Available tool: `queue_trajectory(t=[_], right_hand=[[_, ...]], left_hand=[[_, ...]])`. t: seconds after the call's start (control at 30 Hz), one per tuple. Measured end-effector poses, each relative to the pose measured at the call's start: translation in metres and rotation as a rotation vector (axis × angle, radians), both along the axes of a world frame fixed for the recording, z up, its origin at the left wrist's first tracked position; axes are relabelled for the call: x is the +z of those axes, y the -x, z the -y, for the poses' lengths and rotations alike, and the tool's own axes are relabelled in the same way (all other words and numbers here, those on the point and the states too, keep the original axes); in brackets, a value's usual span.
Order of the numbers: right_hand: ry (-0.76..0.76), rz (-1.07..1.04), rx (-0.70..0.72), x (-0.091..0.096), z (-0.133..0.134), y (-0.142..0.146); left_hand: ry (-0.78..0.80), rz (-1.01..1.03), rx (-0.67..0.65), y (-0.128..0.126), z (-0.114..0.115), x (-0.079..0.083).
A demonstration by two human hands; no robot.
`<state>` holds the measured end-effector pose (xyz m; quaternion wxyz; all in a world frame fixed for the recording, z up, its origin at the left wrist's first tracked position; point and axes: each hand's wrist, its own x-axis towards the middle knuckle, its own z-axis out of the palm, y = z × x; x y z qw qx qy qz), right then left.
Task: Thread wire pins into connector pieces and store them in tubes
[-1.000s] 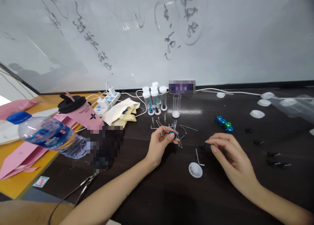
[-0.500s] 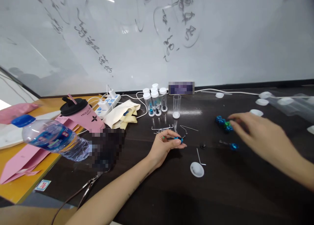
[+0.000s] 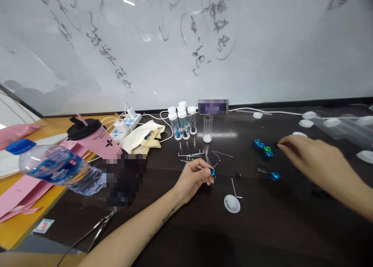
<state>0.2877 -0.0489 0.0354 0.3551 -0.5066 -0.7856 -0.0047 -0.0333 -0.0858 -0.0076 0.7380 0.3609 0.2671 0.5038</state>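
Observation:
My left hand (image 3: 194, 181) pinches a small shiny blue metal piece (image 3: 213, 172), and a thin metal wire runs back across its fingers. Over on the right, my right hand (image 3: 313, 160) has thumb and forefinger closed at a small dark piece (image 3: 278, 145), too small to make out. Just left of those fingertips lies a row of blue metal pieces (image 3: 258, 143) with a green one (image 3: 266, 150) among them. Nearer me are another blue piece (image 3: 274, 176), a small black part (image 3: 239, 175), an L-shaped hex key (image 3: 236, 191) and a white round cap (image 3: 232, 203).
Several white-capped clear tubes (image 3: 182, 123) stand at the back beside an uncapped tube (image 3: 208, 127). Bent metal rods (image 3: 190, 153) lie beyond my left hand. Pliers (image 3: 101, 222), a water bottle (image 3: 58, 164) and a pink cup (image 3: 99, 141) are left; white caps (image 3: 305, 123) lie right.
My right hand has shifted slightly right, off the blue and green pieces, with a small dark piece at its fingertips. My left hand has turned the blue piece, and the wire shows more.

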Motion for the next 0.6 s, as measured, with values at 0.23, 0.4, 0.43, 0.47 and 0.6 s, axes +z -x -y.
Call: queue_trajectory(t=[0.23, 0.4, 0.43, 0.47, 0.6], right_hand=[[0.253, 0.239, 0.283, -0.021, 0.061, 0.077], [0.341, 0.330, 0.251, -0.036, 0.059, 0.074], [0.357, 0.323, 0.249, -0.038, 0.057, 0.073], [0.371, 0.307, 0.251, -0.039, 0.055, 0.072], [0.385, 0.225, 0.295, -0.044, 0.051, 0.072]], left_hand=[[0.017, 0.029, 0.008, 0.001, -0.001, 0.001], [0.021, 0.054, 0.005, 0.000, -0.001, -0.002], [0.021, 0.071, 0.013, -0.001, -0.001, -0.003], [0.022, 0.090, 0.025, -0.001, -0.001, -0.005], [0.037, 0.132, 0.050, -0.002, -0.001, -0.007]])
